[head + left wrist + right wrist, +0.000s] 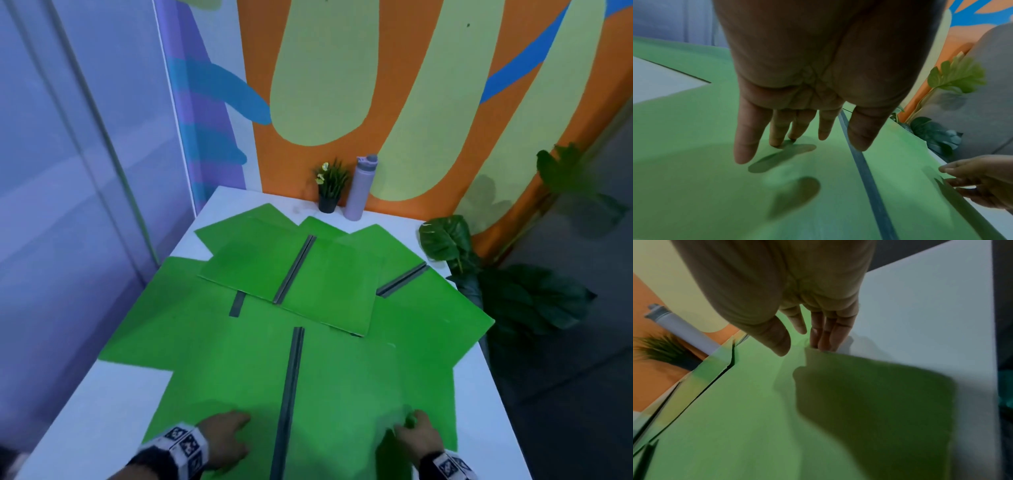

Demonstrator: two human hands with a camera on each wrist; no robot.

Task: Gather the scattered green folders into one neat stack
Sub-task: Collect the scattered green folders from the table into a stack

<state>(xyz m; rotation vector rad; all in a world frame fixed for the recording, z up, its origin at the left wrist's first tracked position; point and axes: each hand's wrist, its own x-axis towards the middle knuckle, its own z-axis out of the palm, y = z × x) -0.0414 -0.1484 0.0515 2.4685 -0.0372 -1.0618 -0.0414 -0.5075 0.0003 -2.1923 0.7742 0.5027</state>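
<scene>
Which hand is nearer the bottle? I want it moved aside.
Right. The right hand is at the near folder's right edge, below the bottle; the left hand lies farther left.

Your head camera looks steeply down over the table (236, 202); each wrist camera peers close along its fingers, both sharing the nearest folder (342, 387).
</scene>
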